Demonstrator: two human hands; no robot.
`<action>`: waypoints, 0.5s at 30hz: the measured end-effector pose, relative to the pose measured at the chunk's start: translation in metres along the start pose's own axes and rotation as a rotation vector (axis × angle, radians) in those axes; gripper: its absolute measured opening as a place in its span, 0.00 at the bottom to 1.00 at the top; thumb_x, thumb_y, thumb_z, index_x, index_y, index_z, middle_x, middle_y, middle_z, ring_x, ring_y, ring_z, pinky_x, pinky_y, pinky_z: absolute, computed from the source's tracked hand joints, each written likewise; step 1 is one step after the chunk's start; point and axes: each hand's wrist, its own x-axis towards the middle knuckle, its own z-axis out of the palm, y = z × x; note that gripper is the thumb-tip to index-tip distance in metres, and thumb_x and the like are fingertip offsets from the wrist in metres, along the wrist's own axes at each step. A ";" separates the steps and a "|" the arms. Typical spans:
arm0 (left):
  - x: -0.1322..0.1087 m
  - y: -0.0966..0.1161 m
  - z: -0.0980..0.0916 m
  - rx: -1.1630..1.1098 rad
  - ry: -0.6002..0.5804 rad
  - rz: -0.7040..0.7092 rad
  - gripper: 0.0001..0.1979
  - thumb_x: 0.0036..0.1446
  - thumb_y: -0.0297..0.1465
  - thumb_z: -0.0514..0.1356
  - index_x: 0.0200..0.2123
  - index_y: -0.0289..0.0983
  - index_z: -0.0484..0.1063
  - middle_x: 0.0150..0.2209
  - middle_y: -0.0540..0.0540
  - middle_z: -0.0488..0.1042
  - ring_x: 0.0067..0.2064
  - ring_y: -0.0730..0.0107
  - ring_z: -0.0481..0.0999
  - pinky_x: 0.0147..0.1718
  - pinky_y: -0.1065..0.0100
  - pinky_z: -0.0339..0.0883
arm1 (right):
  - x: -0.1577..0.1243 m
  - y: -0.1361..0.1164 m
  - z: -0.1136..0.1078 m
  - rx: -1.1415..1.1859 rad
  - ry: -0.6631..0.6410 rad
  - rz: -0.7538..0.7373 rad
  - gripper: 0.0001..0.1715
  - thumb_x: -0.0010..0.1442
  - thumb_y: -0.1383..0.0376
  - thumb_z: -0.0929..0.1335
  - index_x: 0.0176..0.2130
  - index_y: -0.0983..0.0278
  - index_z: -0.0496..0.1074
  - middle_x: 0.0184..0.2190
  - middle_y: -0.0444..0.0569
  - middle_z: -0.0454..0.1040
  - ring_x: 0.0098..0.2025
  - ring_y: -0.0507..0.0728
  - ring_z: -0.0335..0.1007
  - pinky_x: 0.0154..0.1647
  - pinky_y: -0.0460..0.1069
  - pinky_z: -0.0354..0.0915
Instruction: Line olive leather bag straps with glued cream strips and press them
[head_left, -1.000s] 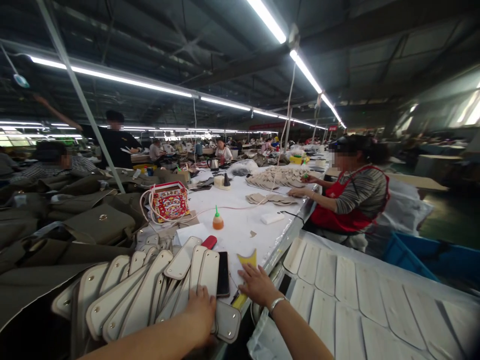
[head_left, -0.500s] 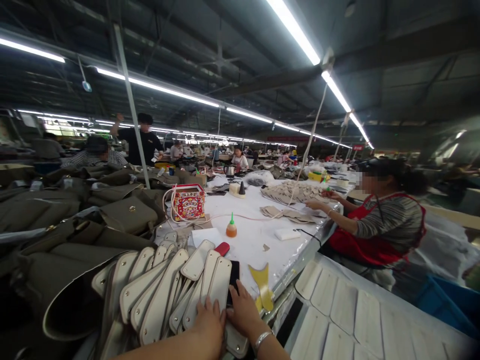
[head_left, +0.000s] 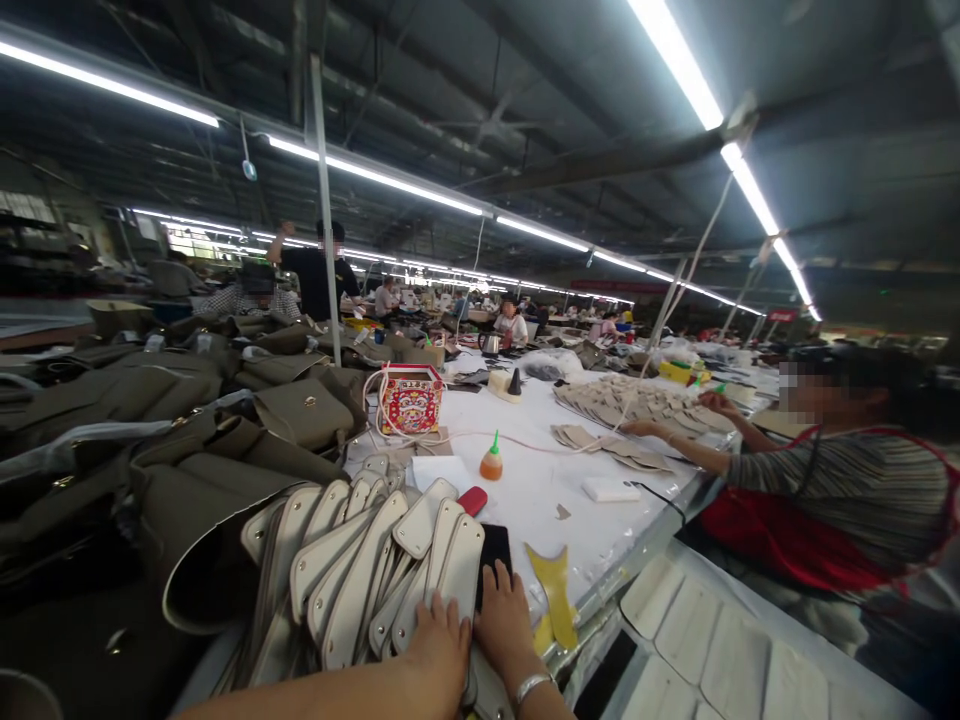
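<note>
My left hand (head_left: 439, 645) lies with fingers outstretched on the near end of a fanned pile of cream, round-cornered leather-like pieces (head_left: 360, 565) with small metal studs. Right beside it, my right hand (head_left: 506, 620), with a bracelet at the wrist, rests palm down, fingers extended over the lower end of a flat black phone-like thing (head_left: 496, 550). Neither hand grips anything that I can see. A red object (head_left: 472, 500) sits just behind the pile. To the right of my hands is a yellow, fork-ended flat piece (head_left: 553, 590).
Dark olive bags (head_left: 285, 420) are heaped at left. On the white table (head_left: 525, 490) stand a green-tipped glue bottle (head_left: 491, 462) and a patterned red box (head_left: 410, 400). A co-worker in a red apron (head_left: 780, 530) handles beige pieces (head_left: 637, 400). Pale panels (head_left: 720, 640) lie at lower right.
The view has turned left, so the scene sits further right in the picture. Both hands keep nearly the same place on the pile and by the black thing.
</note>
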 end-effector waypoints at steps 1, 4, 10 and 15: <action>-0.002 0.000 -0.002 0.013 -0.007 0.001 0.41 0.48 0.38 0.63 0.62 0.30 0.51 0.63 0.30 0.47 0.62 0.31 0.44 0.54 0.36 0.44 | 0.003 0.007 -0.007 -0.001 -0.010 -0.036 0.33 0.51 0.67 0.62 0.57 0.72 0.63 0.59 0.61 0.59 0.61 0.65 0.51 0.60 0.56 0.47; -0.004 0.003 -0.007 0.025 -0.016 -0.004 0.41 0.48 0.41 0.62 0.62 0.27 0.53 0.62 0.28 0.48 0.62 0.31 0.43 0.53 0.36 0.44 | 0.007 0.035 -0.027 0.002 -0.047 -0.108 0.31 0.48 0.71 0.62 0.53 0.68 0.67 0.55 0.58 0.65 0.56 0.63 0.58 0.57 0.54 0.51; -0.008 0.006 -0.023 0.017 -0.090 -0.032 0.46 0.44 0.40 0.65 0.62 0.25 0.52 0.62 0.27 0.46 0.62 0.29 0.42 0.54 0.37 0.43 | 0.001 0.050 -0.042 0.055 -0.044 -0.059 0.26 0.55 0.71 0.60 0.53 0.69 0.67 0.57 0.60 0.62 0.59 0.64 0.55 0.60 0.57 0.48; -0.045 -0.020 -0.053 -0.267 0.050 0.113 0.41 0.49 0.45 0.57 0.62 0.27 0.53 0.63 0.29 0.48 0.63 0.43 0.47 0.58 0.43 0.39 | -0.011 -0.007 -0.037 0.355 -0.128 -0.016 0.27 0.63 0.58 0.56 0.55 0.69 0.64 0.53 0.58 0.67 0.56 0.59 0.62 0.55 0.50 0.57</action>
